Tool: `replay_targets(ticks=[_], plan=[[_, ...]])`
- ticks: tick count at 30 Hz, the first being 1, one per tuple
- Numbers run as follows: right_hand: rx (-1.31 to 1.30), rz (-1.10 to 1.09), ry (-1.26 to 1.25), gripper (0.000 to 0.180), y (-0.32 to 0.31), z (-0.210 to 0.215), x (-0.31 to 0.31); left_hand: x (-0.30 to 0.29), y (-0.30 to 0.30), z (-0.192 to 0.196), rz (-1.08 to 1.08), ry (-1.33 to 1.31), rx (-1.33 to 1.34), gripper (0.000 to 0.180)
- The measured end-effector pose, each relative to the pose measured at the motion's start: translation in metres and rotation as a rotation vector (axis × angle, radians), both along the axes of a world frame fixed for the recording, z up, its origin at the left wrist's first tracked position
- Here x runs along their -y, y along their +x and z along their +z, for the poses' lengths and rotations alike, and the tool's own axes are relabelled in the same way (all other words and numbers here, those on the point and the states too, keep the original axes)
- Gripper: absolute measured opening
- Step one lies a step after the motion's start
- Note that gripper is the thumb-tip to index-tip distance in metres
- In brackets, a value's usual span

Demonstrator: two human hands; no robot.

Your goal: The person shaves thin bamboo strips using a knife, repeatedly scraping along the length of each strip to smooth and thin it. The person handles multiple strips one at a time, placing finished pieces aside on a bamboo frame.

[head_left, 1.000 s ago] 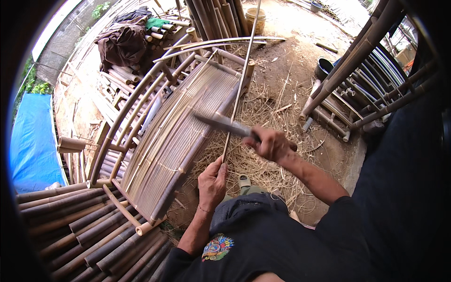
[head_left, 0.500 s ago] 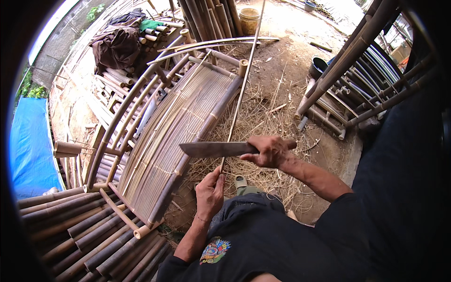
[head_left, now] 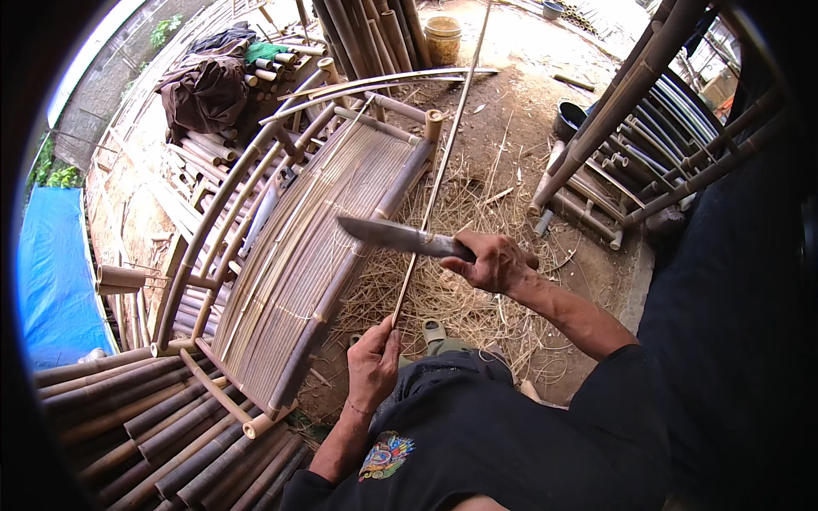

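Note:
My right hand (head_left: pixel 492 261) is closed round the handle of a machete (head_left: pixel 392 235). Its broad dark blade points left and lies across a long thin bamboo strip (head_left: pixel 444 155). Whether blade and strip touch, I cannot tell. My left hand (head_left: pixel 373 364) pinches the near end of that strip, below the blade. From there the strip slants up and away past the top edge of the view. Left of both hands stands a bamboo bench (head_left: pixel 285 264) with a slatted seat, the blade's tip over its near-side rail.
Bamboo shavings (head_left: pixel 477 204) cover the ground ahead of my feet. Bamboo poles (head_left: pixel 153 426) are stacked at lower left, near a blue tarp (head_left: pixel 55 272). A bamboo frame (head_left: pixel 596 145) stands at right beside a black bucket (head_left: pixel 569 119); a yellowish bucket (head_left: pixel 443 41) is farther back.
The machete has moved up along the strip, away from my left hand, and its tip has tilted upward. My left hand has dropped slightly, still on the strip.

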State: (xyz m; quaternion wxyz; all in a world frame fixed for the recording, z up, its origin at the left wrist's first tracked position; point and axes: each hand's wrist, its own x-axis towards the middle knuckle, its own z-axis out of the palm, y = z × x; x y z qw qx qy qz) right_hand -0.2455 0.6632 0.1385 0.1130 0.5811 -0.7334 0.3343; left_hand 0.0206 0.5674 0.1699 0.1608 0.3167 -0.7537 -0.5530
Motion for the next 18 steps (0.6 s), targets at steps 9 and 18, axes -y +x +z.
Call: replay_targets(ticks=[9, 18], plan=[[0.266, -0.504, 0.331, 0.074, -0.135, 0.035, -0.035, -0.012, 0.074, -0.002, -0.155, -0.144, 0.029, 0.025], [-0.014, -0.202, 0.163, 0.072, -0.121, 0.026, -0.042, 0.006, 0.118, -0.025, -0.136, -0.235, 0.047, 0.010]])
